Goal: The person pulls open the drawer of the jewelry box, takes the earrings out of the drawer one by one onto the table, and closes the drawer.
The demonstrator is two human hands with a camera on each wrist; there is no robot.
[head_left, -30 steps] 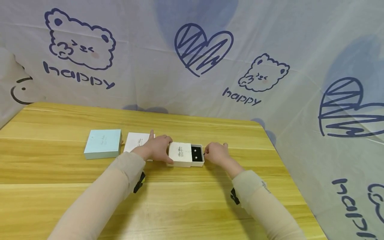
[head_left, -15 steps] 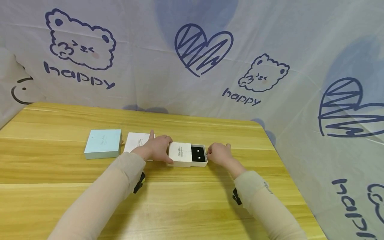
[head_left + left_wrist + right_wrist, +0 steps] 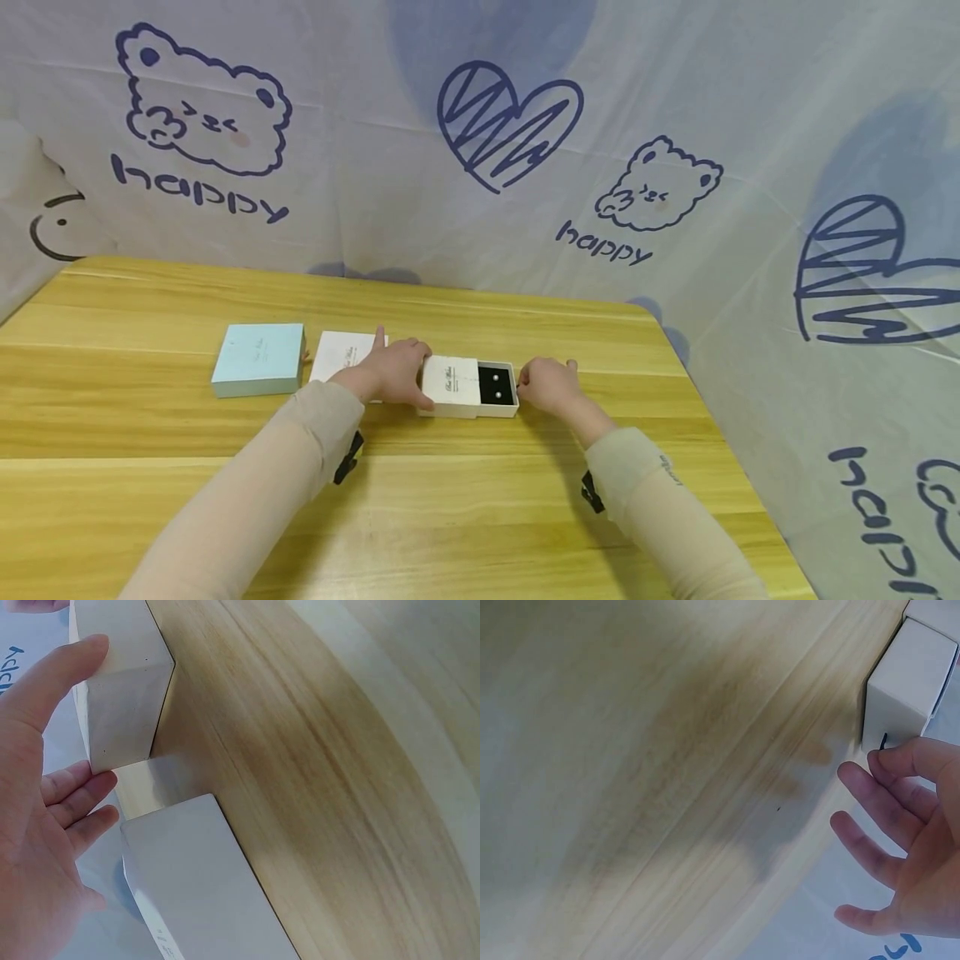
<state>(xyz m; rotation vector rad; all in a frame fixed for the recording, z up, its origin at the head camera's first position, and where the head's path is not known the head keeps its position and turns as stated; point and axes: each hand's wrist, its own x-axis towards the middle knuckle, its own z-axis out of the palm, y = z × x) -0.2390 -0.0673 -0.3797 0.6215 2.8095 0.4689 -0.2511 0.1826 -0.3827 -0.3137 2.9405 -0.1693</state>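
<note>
A cream drawer-style jewelry box with dark lettering lies in the middle of the table. My left hand grips its outer sleeve from the left end, thumb on the near side and fingers on the far side. The inner drawer juts out at the right, its black insert bearing two small pearl-like studs. At the drawer's end my right hand pinches a short black pull tab between thumb and index finger. Its other fingers are spread loosely.
Partly behind my left wrist lies a white box, a small gap from the cream one. Farther left sits a light blue box. The wooden table ends at a printed cloth behind and to the right.
My right hand has moved slightly right, drawing the drawer a little farther out of the sleeve, then stayed still over the last half second. The left hand holds its place.
</note>
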